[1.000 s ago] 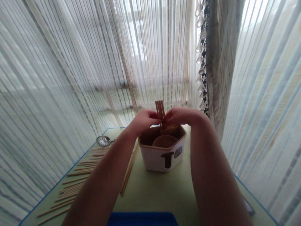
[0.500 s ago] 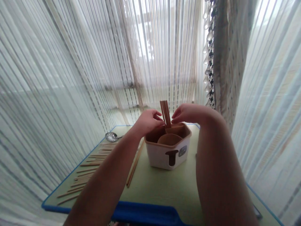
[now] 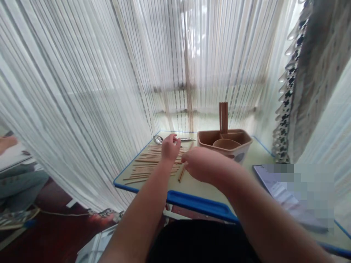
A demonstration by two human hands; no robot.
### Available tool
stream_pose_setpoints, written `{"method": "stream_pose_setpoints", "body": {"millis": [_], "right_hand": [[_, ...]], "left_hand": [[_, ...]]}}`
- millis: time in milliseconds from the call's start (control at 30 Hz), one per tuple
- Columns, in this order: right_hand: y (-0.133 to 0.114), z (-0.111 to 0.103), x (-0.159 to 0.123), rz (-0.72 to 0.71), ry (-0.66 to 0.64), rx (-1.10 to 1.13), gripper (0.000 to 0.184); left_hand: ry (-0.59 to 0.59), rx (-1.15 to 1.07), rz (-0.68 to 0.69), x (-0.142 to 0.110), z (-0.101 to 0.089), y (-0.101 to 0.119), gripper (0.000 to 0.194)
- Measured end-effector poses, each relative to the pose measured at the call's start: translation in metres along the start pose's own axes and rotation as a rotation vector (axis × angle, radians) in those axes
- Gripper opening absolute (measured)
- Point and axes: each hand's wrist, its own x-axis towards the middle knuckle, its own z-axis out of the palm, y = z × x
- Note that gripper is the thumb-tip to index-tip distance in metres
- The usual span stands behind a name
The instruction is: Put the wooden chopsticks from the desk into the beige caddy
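Note:
My left hand [image 3: 170,148] is over the far part of a spread of loose wooden chopsticks [image 3: 142,170], thumb and fingers apart, with nothing visible in it. Beside it, my right hand [image 3: 201,162] reaches left across a separate pair of chopsticks [image 3: 181,176]. Its fingers are mostly hidden behind the back of the hand, so I cannot tell whether they touch the pair. A bundle of chopsticks [image 3: 223,118] stands upright at the back of a divided utensil holder [image 3: 208,143], which has a brown inside and rim.
A metal slotted spoon [image 3: 158,140] lies at the table's far left corner. On the right rests a flat, dark-edged device [image 3: 276,190], partly blurred out. The pale green table [image 3: 211,186] has a blue edge. Sheer curtains [image 3: 131,73] hang behind and beside it.
Both hands have moved left, from the upright chopsticks at the holder to the loose ones on the table. The bundle stands in the holder without my hands around it. The view has turned left.

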Motion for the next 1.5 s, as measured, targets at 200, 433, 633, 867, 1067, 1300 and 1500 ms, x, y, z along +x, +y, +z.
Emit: {"method": "stream_pose_setpoints", "body": {"millis": [200, 433, 633, 867, 1067, 1300, 1500], "right_hand": [[0.012, 0.099, -0.022, -0.117, -0.07, -0.128, 0.032], [0.005, 0.116, -0.033, -0.135, -0.017, -0.058, 0.03], [0.016, 0.121, -0.042, -0.119, 0.086, 0.035, 0.029], [0.014, 0.125, -0.042, -0.102, 0.129, 0.021, 0.031], [0.013, 0.118, -0.041, -0.079, 0.051, -0.066, 0.014], [0.017, 0.109, -0.054, -0.133, 0.083, 0.131, 0.017], [0.004, 0.088, -0.059, -0.307, 0.248, 0.27, 0.016]], "left_hand": [[0.038, 0.011, -0.013, -0.002, 0.01, -0.001, 0.013], [0.014, 0.024, -0.045, -0.005, 0.013, -0.003, 0.011], [-0.015, 0.039, -0.058, -0.005, 0.015, -0.001, 0.01], [-0.045, 0.036, -0.064, -0.01, 0.017, -0.001, 0.01], [-0.075, -0.002, -0.173, -0.009, 0.015, -0.001, 0.013], [-0.178, -0.426, -0.561, 0.0, 0.012, 0.002, 0.02], [-0.398, -0.737, -0.693, 0.005, 0.005, 0.011, 0.04]]}}
